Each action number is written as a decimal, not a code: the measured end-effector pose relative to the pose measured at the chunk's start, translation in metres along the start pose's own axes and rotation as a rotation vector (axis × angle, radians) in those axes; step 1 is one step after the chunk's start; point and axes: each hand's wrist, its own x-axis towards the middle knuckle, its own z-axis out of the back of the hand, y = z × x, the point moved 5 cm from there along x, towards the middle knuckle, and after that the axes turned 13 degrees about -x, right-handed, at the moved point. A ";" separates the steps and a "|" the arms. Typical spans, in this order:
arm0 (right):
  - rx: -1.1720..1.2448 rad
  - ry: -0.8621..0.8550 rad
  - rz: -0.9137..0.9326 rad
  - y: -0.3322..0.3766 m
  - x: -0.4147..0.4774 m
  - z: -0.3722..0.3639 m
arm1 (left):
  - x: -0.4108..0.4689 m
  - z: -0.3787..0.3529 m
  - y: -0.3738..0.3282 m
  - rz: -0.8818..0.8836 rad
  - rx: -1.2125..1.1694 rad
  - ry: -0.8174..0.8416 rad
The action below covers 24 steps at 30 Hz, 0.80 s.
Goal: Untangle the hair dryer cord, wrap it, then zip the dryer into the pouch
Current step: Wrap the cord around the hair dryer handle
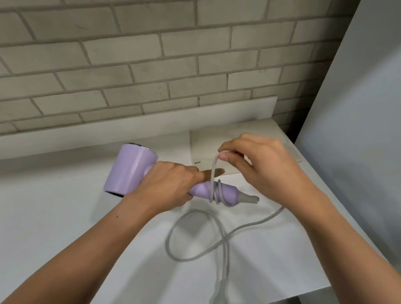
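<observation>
A lilac hair dryer (129, 169) is held just above the white table, barrel pointing left. My left hand (170, 184) grips its handle, index finger stretched out along it. A few turns of the grey cord (195, 256) circle the handle's lower end. My right hand (257, 165) pinches a raised stretch of that cord above the handle. The rest of the cord lies in a loose loop on the table, and its plug (219, 297) sits at the near edge. A flat beige pouch (261, 133) lies behind my right hand.
The white table (54, 229) meets a brick wall (135, 59) at the back, with a low white ledge along it. A grey panel (378, 133) stands close on the right. The table's right edge runs just beside my right forearm.
</observation>
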 end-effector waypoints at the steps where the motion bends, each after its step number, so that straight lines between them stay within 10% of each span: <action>1: 0.006 -0.010 0.011 -0.002 0.003 -0.001 | -0.001 -0.002 -0.003 -0.026 -0.005 0.012; 24: 0.434 0.209 -0.257 -0.043 0.011 -0.024 | -0.005 0.015 -0.004 -0.049 0.009 -0.201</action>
